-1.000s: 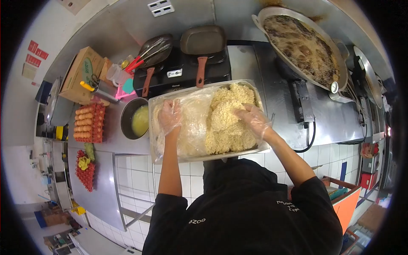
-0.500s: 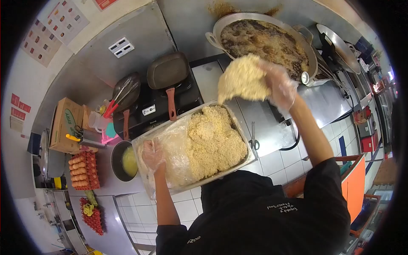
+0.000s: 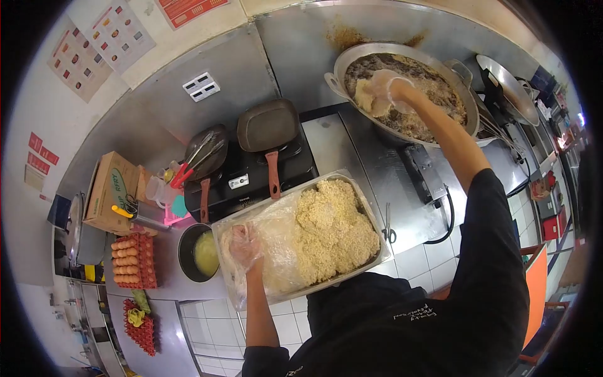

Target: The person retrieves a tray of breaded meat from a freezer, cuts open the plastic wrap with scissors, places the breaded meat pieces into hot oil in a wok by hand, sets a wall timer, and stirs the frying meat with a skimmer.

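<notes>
**Breaded piece (image 3: pixel 364 97) at the right hand (image 3: pixel 391 87), over the bubbling wok (image 3: pixel 466 119)**

Far left, a carton (image 3: pixel 112 191) shows green lettering, partly legible as "RFRY". The stove (image 3: pixel 251 199) has a small label (image 3: pixel 239 181), unreadable from here. The gloved left hand (image 3: pixel 246 247) lies half-curled on the tray (image 3: pixel 380 229)'s plastic-covered side, left of the crumb-coated heap (image 3: pixel 333 229); I can't tell whether it grips anything. The gloved right hand touches the breaded piece, its grip unclear. The black shirt (image 3: pixel 402 345) reads "Equity" and "Revolution", upside down.
</notes>
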A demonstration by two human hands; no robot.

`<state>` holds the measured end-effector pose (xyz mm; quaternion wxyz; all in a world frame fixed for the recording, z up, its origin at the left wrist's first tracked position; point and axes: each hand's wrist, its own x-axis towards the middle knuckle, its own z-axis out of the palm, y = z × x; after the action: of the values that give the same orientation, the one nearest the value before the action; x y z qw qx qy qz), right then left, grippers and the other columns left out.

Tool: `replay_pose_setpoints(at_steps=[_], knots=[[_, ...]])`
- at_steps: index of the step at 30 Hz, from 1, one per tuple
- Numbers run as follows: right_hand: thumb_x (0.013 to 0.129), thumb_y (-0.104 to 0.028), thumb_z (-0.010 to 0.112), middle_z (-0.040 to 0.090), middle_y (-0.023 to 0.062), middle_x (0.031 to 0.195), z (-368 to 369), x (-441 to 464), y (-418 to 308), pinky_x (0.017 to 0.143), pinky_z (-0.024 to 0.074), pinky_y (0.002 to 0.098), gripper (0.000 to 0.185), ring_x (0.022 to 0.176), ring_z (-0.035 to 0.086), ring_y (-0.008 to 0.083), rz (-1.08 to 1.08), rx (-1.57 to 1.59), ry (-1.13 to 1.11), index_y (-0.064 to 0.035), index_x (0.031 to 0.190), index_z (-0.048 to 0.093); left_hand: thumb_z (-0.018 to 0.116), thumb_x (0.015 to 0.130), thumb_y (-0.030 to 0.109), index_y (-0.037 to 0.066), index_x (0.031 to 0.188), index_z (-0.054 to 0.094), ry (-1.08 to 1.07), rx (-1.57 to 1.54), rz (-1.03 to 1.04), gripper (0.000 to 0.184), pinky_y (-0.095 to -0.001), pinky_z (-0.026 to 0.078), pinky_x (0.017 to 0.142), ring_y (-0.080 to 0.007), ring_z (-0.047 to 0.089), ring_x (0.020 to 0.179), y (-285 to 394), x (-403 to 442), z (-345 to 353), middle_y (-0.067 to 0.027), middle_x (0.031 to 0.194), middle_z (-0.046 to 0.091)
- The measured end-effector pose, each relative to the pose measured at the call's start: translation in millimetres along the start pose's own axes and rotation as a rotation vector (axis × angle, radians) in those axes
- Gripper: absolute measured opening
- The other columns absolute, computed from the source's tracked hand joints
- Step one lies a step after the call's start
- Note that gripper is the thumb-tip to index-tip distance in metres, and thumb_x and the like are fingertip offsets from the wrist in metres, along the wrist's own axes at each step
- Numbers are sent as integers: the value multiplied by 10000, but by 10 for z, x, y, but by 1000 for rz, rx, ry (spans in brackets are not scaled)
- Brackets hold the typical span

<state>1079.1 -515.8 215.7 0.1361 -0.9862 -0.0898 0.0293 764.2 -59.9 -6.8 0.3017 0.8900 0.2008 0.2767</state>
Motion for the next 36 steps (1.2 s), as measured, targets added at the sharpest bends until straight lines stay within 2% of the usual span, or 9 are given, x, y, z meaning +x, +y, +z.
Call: replay_pose_setpoints(at_steps=[5, 7, 10, 14, 18, 20, 29, 35, 36], knots=[[900, -375, 744, 752, 211, 1025, 141, 348, -112, 810, 532, 465, 419, 893, 694, 327, -89, -229, -110, 20, 1036, 762, 740, 983, 326, 65, 884, 590, -26, 69, 6, 317, -466, 499, 627, -359, 617, 640, -51, 13, 15, -150, 710, 633], [882, -347, 763, 772, 172, 1039, 87, 350, -400, 836, 561, 456, 376, 921, 722, 322, 22, -309, 44, -37, 1095, 779, 724, 986, 357, 70, 906, 612, -8, 139, 28, 318, -502, 525, 671, -411, 674, 713, -83, 34, 30, -172, 751, 675], [977, -285, 684, 780, 139, 1080, -139, -180, -1119, 892, 597, 410, 295, 968, 753, 301, -46, -464, -61, -104, 1192, 773, 732, 980, 355, 76, 913, 620, -45, 146, -30, 308, -517, 528, 701, -425, 679, 734, -45, 28, 7, -182, 762, 681], [1056, -346, 589, 782, 169, 1039, 343, -671, -1395, 902, 576, 422, 357, 982, 755, 275, -484, -58, 83, -57, 1183, 757, 750, 971, 329, 78, 914, 615, -39, 131, -42, 291, -502, 521, 677, -413, 667, 705, 8, 32, -1, -178, 762, 676], [983, -360, 676, 757, 197, 1140, 1602, -1189, -1454, 962, 563, 455, 405, 1061, 730, 329, -819, -18, -367, -78, 1270, 722, 766, 962, 294, 78, 909, 606, -19, 76, -42, 273, -476, 509, 639, -388, 652, 661, -11, 41, 22, -167, 755, 665], [908, -403, 766, 746, 211, 1134, 1979, -1416, -1549, 957, 558, 457, 500, 1072, 718, 340, -573, 90, -587, -68, 1275, 711, 766, 962, 289, 79, 906, 602, -21, 71, -38, 272, -470, 506, 627, -382, 648, 651, -36, 30, 30, -162, 751, 660], [755, -342, 875, 752, 205, 970, 1899, -1651, -1465, 860, 564, 448, 567, 950, 728, 363, -312, 338, -637, -43, 1210, 717, 766, 962, 281, 76, 909, 600, -12, 37, -70, 269, -469, 502, 651, -380, 634, 661, 13, 37, 24, -159, 737, 640], [871, -343, 767, 735, 195, 929, 2146, -1892, -1896, 844, 562, 469, 398, 920, 716, 389, -793, -266, -227, -4, 1073, 717, 779, 946, 282, 52, 909, 577, 37, -62, -79, 309, -450, 486, 668, -326, 576, 658, -80, 79, 33, -144, 730, 597], [893, -343, 746, 727, 212, 943, 2299, -1982, -1970, 852, 562, 476, 383, 939, 714, 399, -688, -45, -371, 17, 1020, 714, 785, 941, 279, 45, 905, 572, 40, -99, -104, 318, -431, 479, 676, -290, 545, 673, -18, 88, -18, -124, 733, 574]])
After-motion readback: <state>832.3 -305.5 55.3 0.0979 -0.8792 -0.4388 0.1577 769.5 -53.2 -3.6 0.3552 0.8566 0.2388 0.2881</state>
